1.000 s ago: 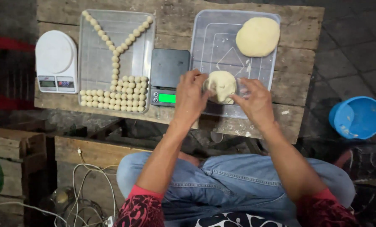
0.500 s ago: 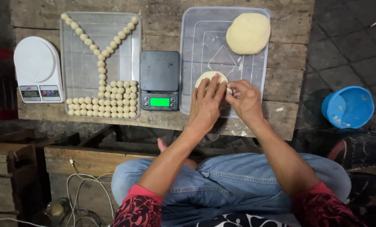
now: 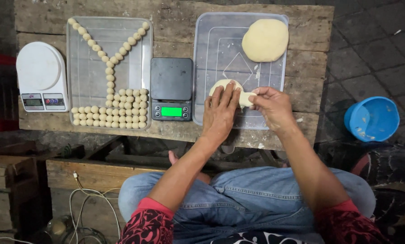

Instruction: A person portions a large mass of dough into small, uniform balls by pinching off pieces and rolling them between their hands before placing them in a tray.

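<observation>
A small pale dough lump lies on the right clear plastic tray. My left hand presses flat on top of it. My right hand pinches a piece of dough drawn out from the lump's right side. A larger round dough disc rests at the tray's far right corner. The black digital scale with a lit green display stands just left of my left hand.
A left clear tray holds several small dough balls in rows and a branching line. A white scale sits far left on the wooden bench. A blue bucket stands on the floor at right. Cables lie lower left.
My hands lowered the dough lump onto the tray. My left hand now flattens over it while my right hand pulls a piece off to the right.
</observation>
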